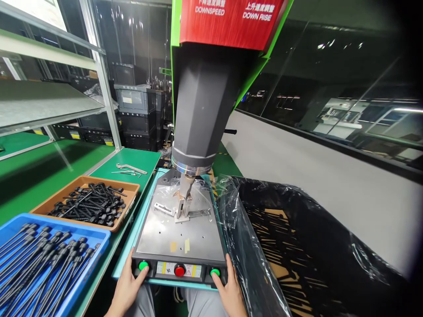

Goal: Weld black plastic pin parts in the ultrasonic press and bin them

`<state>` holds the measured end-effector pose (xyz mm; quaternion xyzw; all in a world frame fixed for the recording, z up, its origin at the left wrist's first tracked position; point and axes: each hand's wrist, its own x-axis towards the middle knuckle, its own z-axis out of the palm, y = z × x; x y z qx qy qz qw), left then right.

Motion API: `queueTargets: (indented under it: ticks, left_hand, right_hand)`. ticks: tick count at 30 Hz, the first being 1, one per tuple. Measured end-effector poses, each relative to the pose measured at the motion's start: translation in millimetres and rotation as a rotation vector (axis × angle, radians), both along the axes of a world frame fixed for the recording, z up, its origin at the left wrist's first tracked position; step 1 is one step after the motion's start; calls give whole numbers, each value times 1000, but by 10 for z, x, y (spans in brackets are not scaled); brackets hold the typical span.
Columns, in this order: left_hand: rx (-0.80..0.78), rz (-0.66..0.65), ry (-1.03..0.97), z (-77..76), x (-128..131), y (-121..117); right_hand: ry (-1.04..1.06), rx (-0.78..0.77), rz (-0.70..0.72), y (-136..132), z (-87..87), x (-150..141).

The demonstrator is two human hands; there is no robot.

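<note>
A press machine stands in front of me, its grey column (201,105) lowered so the metal horn (184,193) meets a small fixture (182,215) on the steel base plate (180,237). My left hand (127,288) grips the front left corner of the machine, thumb on the left green button (143,265). My right hand (229,290) holds the front right corner, thumb at the right green button (215,272). A red button (179,270) sits between them, untouched.
A blue tray (20,224) of long black rod-like parts lies at the near left. Behind it stands a brown tray (82,180) with shorter black parts. Hex keys (130,169) lie on the green bench. A black plastic-lined bin (307,251) fills the right side.
</note>
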<state>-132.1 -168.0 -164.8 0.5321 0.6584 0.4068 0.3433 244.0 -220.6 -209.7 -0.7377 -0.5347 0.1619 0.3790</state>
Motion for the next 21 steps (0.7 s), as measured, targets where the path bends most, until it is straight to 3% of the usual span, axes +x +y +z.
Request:
queueTargets:
  ticks: [11,13,17,19,21]
  left_hand:
    - [-39,-28,12,71,10,-10]
    - [-31,14,36,110,22,-12]
    - [181,167,124,300,154,12]
    - [257,100,38,444,303,61]
    - [235,-52,-167,594,501,151]
  right_hand:
    - [27,-53,0,-14,94,-46]
    - [31,-50,3,-14,87,-41]
    - [33,-32,16,-7,52,-23]
    - [36,-24,11,-2,40,-21]
    - [37,-19,4,3,34,-23]
